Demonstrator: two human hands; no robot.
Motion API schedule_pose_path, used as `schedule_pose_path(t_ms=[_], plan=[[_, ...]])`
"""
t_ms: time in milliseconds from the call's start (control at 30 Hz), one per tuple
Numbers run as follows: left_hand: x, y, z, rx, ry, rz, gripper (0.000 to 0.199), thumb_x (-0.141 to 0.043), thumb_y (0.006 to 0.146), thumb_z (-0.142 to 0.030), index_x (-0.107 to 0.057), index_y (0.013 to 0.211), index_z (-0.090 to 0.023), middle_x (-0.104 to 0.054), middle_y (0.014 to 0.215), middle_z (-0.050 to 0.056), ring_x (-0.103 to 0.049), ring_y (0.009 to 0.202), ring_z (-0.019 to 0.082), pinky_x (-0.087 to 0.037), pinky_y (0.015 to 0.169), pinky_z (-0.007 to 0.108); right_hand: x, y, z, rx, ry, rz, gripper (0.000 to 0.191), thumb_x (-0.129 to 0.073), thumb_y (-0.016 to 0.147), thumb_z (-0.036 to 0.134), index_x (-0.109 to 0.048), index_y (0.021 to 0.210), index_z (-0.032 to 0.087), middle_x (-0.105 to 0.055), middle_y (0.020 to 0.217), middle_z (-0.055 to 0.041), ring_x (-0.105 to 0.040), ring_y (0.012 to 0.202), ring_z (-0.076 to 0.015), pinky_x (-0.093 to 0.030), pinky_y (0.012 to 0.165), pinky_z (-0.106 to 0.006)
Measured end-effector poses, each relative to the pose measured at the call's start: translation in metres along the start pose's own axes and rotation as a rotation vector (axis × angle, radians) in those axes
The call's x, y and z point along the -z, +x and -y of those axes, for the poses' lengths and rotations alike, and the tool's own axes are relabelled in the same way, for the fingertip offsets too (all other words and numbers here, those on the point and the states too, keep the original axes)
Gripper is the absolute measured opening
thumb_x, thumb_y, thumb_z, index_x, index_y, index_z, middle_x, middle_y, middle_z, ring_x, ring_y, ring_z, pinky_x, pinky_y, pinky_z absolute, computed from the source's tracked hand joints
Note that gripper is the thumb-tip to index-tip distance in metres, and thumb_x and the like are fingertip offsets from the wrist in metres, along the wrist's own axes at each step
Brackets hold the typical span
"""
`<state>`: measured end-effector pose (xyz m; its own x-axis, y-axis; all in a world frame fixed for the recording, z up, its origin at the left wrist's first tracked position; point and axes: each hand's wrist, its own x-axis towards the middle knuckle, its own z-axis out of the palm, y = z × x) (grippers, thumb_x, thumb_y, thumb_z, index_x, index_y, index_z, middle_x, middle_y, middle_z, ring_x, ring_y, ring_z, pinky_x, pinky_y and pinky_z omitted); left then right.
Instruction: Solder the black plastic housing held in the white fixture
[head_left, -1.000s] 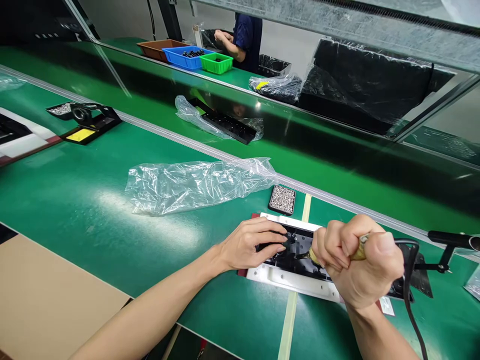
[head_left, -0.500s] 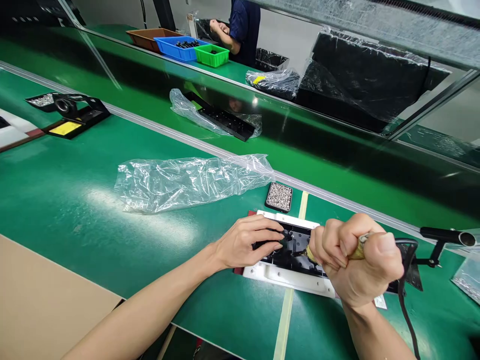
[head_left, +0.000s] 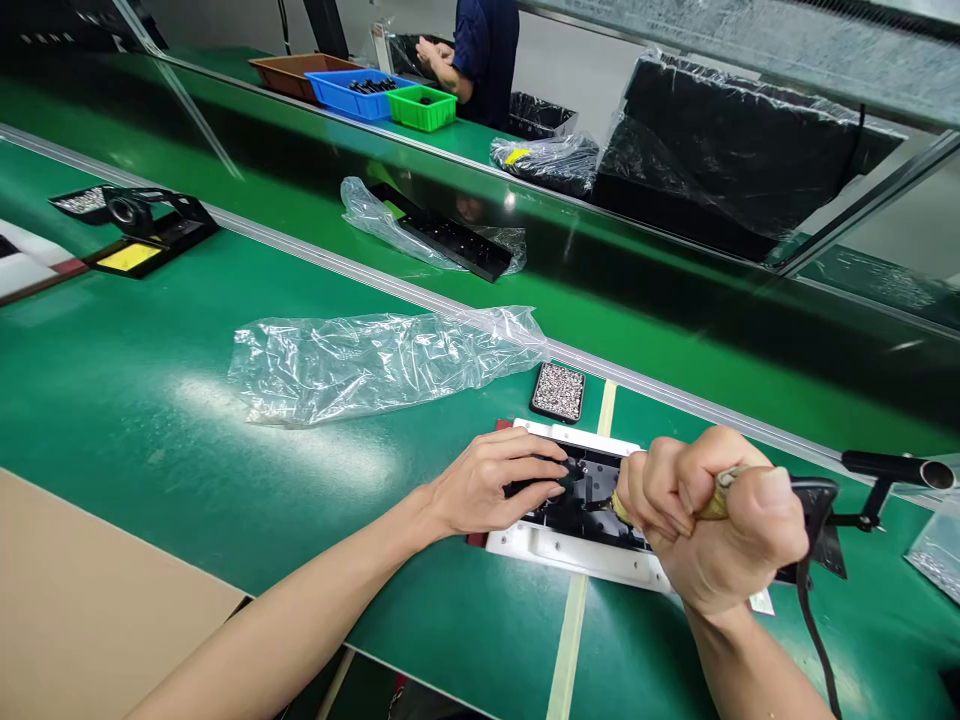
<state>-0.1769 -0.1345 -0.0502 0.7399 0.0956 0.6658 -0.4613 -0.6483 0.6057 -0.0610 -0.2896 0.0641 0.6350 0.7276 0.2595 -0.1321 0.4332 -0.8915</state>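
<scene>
My right hand point(head_left: 716, 520) is wrapped round an electric screwdriver point(head_left: 721, 500) with a yellowish grip. A black cable point(head_left: 817, 625) hangs beside that wrist. The tool's tip points left and down into a long black housing point(head_left: 581, 520), though the exact contact point is too small to tell. That housing lies in a white fixture point(head_left: 577, 557) with dark red ends. My left hand point(head_left: 499, 485) rests over the left part of the housing, fingers stretched out and a little apart. Behind the fixture sits a small black tray of screws point(head_left: 558, 392).
A clear plastic bag point(head_left: 390, 365) lies behind my left arm. Far left stands a black bracket device point(head_left: 150, 225). A black tube on a stand point(head_left: 896, 472) is at the right. Beyond the metal rail are blue point(head_left: 349, 103) and green bins point(head_left: 422, 112) and a person in dark blue point(head_left: 487, 60).
Both hands and the screwdriver keep almost the same place on the housing. Across the bench the other person's hands have shifted slightly.
</scene>
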Motion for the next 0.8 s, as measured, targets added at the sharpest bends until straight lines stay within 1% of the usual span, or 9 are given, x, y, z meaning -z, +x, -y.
schedule_pose_path(t_ms=[200, 367, 667, 800], plan=[[0.0012, 0.0018, -0.0009, -0.01, -0.001, 0.0, 0.013, -0.073, 0.101, -0.019, -0.078, 0.11, -0.012, -0.079, 0.115, 0.013, -0.077, 0.1, 0.022, -0.063, 0.088, 0.036, -0.0005, 0.0007, -0.0003, 0.005, 0.004, 0.002, 0.048, -0.071, 0.095, 0.047, -0.053, 0.059, 0.019, -0.034, 0.046, 0.0056, -0.028, 0.04, -0.0077, -0.03, 0.038, -0.021], [0.0012, 0.0019, -0.0004, -0.008, -0.004, 0.006, 0.013, -0.072, 0.101, -0.02, -0.078, 0.111, -0.012, -0.079, 0.115, 0.012, -0.077, 0.1, 0.022, -0.063, 0.088, 0.036, -0.0021, 0.0006, 0.0002, 0.02, -0.005, -0.011, 0.051, -0.069, 0.095, 0.052, -0.052, 0.059, 0.019, -0.032, 0.045, 0.006, -0.026, 0.039, -0.0072, -0.028, 0.037, -0.02], [0.0008, 0.002, 0.0, -0.006, -0.01, 0.005, 0.014, -0.07, 0.103, -0.022, -0.078, 0.111, -0.015, -0.079, 0.114, 0.012, -0.077, 0.098, 0.022, -0.064, 0.086, 0.037, 0.0015, -0.0002, 0.0019, -0.022, -0.006, 0.016, 0.047, -0.07, 0.095, 0.051, -0.057, 0.062, 0.021, -0.034, 0.046, 0.0049, -0.028, 0.04, -0.0091, -0.03, 0.038, -0.023], [0.0007, 0.002, 0.0001, -0.007, -0.012, -0.002, 0.013, -0.07, 0.102, -0.021, -0.078, 0.111, -0.015, -0.079, 0.114, 0.012, -0.078, 0.099, 0.023, -0.064, 0.086, 0.037, 0.0026, 0.0002, 0.0021, -0.032, -0.007, 0.038, 0.047, -0.069, 0.096, 0.051, -0.057, 0.062, 0.021, -0.033, 0.046, 0.0053, -0.028, 0.041, -0.0091, -0.03, 0.039, -0.023]])
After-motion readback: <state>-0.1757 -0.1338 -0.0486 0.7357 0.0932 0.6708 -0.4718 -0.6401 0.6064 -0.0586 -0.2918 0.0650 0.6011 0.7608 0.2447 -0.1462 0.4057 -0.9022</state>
